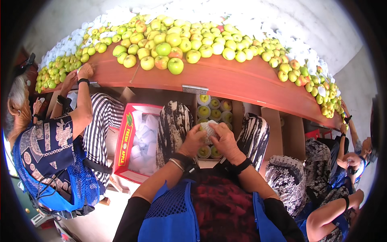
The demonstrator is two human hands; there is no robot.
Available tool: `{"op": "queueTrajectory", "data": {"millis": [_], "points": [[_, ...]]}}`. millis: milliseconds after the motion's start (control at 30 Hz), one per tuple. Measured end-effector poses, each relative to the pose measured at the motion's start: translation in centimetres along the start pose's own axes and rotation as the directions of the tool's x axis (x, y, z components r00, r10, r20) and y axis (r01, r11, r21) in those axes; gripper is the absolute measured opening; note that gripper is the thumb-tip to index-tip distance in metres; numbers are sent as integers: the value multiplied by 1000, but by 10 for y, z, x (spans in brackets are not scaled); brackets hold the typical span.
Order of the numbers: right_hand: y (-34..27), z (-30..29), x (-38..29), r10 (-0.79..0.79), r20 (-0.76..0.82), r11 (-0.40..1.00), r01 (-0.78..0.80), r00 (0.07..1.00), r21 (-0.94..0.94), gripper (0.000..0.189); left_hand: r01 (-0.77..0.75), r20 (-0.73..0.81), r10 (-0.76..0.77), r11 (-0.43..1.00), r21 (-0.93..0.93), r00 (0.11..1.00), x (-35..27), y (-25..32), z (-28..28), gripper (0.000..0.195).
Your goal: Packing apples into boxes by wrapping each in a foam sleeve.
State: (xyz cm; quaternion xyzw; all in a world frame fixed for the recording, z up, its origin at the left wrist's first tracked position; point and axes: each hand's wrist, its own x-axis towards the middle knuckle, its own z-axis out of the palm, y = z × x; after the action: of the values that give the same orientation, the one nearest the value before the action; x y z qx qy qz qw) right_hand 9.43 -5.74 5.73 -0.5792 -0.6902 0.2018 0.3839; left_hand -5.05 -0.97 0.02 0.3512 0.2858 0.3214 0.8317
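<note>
Between my knees, my left hand (194, 139) and my right hand (226, 139) meet around one apple in a white foam net sleeve (208, 130). The fingers of both hands press on the sleeve, and most of the fruit is hidden by it. Directly below sits a cardboard box (239, 116) holding rows of apples in foam nets (204, 112). My hands cover part of that box. To the left of my left knee stands a red and white carton (121, 145), printed with writing, full of loose white foam net sleeves (142, 145).
A reddish-brown table (169, 80) with a metal hinge (195, 89) curves across in front, heaped with green-yellow apples (173, 39) and white foam nets (275, 28) behind. A co-worker (45, 142) sits at left, handling something at the table. More people (347, 157) sit at right, near open cardboard boxes (291, 136).
</note>
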Motion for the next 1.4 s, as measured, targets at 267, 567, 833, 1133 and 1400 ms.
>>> {"op": "queueTrajectory", "data": {"millis": [267,567,833,1133,1400], "points": [[-13,8,-8,-102,-159,994,105,982,11,37,-95,-129,83,992,-87,988,-4,5,13,47],[-6,6,-4,322,-376,894,-148,869,424,39,-153,15,165,944,-294,986,-10,11,17,49],[4,2,5,126,-380,984,-68,916,164,6,-38,50,50,977,-210,998,-11,9,14,47],[30,-13,25,415,141,672,-407,899,619,17,1,141,10,997,-76,990,-16,19,18,55],[50,5,11,603,389,123,-563,697,817,18,11,126,34,939,-344,991,-15,13,11,57]]}}
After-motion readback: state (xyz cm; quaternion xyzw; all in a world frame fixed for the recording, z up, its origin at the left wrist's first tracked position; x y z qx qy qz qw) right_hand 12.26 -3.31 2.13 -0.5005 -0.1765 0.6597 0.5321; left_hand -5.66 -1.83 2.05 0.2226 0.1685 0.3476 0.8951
